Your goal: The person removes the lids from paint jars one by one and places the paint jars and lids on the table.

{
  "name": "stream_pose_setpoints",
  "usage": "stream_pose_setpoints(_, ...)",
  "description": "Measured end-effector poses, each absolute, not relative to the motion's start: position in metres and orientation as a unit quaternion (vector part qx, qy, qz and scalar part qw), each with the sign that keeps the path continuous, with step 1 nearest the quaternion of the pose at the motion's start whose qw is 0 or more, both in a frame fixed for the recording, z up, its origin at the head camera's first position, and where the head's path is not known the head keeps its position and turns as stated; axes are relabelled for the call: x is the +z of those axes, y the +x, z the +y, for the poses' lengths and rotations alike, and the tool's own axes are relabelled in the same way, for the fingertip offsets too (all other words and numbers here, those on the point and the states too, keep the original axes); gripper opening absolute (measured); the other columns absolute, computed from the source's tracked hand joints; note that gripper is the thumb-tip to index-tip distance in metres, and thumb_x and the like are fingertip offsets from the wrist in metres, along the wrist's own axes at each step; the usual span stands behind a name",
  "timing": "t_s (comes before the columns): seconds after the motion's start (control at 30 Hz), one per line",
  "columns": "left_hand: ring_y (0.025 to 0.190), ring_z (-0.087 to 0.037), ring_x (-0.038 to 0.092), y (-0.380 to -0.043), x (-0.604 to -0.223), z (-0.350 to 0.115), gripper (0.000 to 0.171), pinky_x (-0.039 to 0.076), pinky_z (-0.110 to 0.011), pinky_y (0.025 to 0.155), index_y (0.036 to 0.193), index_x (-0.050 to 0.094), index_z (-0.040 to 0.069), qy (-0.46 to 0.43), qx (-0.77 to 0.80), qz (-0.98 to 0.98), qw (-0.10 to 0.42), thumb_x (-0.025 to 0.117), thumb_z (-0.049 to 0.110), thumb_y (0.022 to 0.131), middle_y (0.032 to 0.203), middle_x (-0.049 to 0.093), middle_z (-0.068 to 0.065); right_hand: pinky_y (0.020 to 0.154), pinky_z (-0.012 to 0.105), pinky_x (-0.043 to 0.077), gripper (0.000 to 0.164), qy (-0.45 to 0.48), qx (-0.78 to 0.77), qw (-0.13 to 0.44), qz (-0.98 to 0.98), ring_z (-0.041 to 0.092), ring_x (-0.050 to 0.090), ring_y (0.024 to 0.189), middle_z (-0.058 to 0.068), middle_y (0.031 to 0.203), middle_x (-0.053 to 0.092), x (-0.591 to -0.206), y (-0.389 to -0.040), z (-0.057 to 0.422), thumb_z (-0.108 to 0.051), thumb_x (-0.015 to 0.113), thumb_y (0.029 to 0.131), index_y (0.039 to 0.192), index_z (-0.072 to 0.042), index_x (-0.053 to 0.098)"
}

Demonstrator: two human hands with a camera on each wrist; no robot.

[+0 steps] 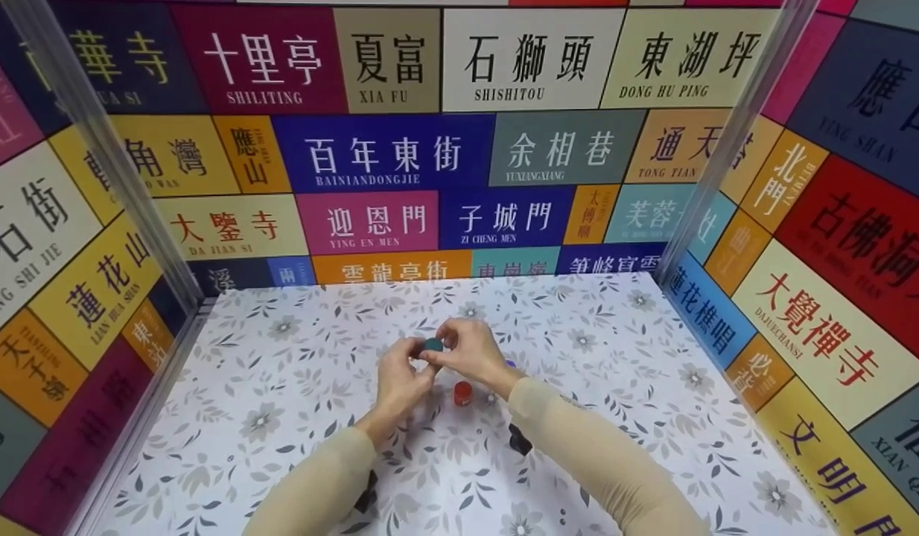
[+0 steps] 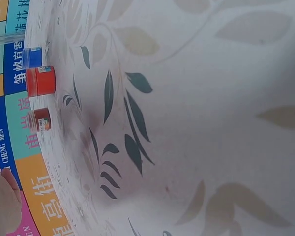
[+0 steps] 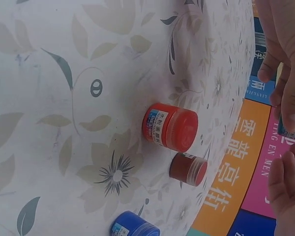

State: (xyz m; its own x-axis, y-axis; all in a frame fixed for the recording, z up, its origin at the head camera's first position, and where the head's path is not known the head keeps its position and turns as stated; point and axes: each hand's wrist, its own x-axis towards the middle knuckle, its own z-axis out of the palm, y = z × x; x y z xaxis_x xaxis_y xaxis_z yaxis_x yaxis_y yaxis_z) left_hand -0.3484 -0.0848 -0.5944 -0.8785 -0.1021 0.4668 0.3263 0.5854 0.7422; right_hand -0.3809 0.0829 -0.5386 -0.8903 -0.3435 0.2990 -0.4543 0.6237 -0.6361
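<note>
A small dark green paint jar (image 1: 433, 345) is held above the table between both hands. From the left side, my left hand (image 1: 404, 376) grips it with curled fingers and thumb. My right hand (image 1: 471, 350) pinches it from the right, near the top. In the right wrist view the green jar shows only partly, at the right edge between the two hands. Below them on the table stands a red paint jar (image 1: 462, 393). Beside the red jar (image 3: 169, 127), the right wrist view shows a smaller brownish-red jar (image 3: 188, 168) and a blue jar (image 3: 134, 225).
The white table (image 1: 281, 372) has a grey leaf and flower print. Walls with coloured name panels (image 1: 385, 152) close it in behind and at both sides. Clear upright posts (image 1: 727, 134) stand at the back corners. Dark wrist straps (image 1: 519, 439) show below the forearms.
</note>
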Motion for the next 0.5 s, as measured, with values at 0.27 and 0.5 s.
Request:
stream_pose_setpoints(0.27, 0.092, -0.027, 0.076, -0.3492, -0.5949, -0.0858, 0.025, 0.064, -0.045, 0.087, 0.110, 0.082, 0.006, -0.085, -0.447, -0.853, 0.254, 0.089, 0.012, 0.087, 0.100, 0.083, -0.010, 0.076, 0.028, 0.054, 0.027, 0.248, 0.353, 0.080, -0.898, 0.011, 0.062, 0.083, 0.007, 0.096, 0.080, -0.5372, -0.3802, 0.0811, -0.031, 0.092, 0.092, 0.110, -0.011, 0.084)
stream_pose_setpoints(0.5, 0.092, -0.027, 0.074, -0.3488, -0.5962, -0.0864, 0.025, 0.062, -0.041, 0.086, 0.108, 0.081, 0.007, -0.085, -0.451, -0.853, 0.250, 0.087, 0.008, 0.084, 0.098, 0.081, -0.010, 0.080, 0.029, 0.056, 0.028, 0.273, 0.355, 0.086, -0.890, 0.016, 0.066, 0.087, 0.008, 0.101, 0.080, -0.5385, -0.3805, 0.0810, -0.023, 0.090, 0.090, 0.114, -0.009, 0.085)
